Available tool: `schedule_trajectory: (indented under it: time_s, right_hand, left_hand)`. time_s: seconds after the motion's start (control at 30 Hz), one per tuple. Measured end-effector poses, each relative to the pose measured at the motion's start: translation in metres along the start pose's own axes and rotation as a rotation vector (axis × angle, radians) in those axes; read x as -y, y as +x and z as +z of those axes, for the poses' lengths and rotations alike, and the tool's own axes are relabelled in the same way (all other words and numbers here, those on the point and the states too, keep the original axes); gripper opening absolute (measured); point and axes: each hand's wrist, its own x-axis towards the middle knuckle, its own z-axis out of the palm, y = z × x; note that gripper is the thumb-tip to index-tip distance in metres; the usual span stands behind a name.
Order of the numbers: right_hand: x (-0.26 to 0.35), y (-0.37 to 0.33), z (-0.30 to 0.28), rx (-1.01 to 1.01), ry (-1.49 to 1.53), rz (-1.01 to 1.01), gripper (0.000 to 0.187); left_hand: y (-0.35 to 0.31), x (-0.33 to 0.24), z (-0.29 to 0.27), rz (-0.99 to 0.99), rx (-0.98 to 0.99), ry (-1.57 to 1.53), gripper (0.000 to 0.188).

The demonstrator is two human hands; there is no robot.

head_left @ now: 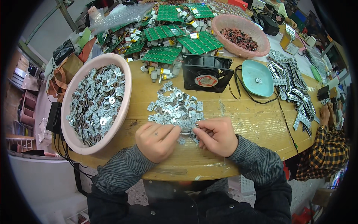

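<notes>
My left hand and my right hand are close together over the front of the wooden table. Both have their fingertips pinched on a small silvery metal part between them; its exact kind is too small to tell. Just beyond my fingers lies a loose heap of similar small metal parts, and a few stray ones sit under my hands. To the left, a large pale pink basin is filled with more of these parts, some with dark round pieces.
A black square fan stands behind the heap. Right of it, a turquoise tray holds one small part. Metal strips are piled at the right; green circuit boards and a pink basket lie behind. A co-worker's checked sleeve shows at the right.
</notes>
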Motion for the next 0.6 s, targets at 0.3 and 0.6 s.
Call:
schedule_trajectory:
  time_s: [0.3,0.6]
  right_hand:
    - [0.0075,-0.0029,0.0038,-0.034,0.231,0.190,0.017]
    - [0.0061,-0.0022,0.0070,-0.024,0.291,0.214,0.017]
  left_hand:
    - [0.0014,0.0017,-0.0044,0.148,0.001,0.025,0.034]
    - [0.0002,-0.0029,-0.0012,0.020,-0.035,0.051,0.032]
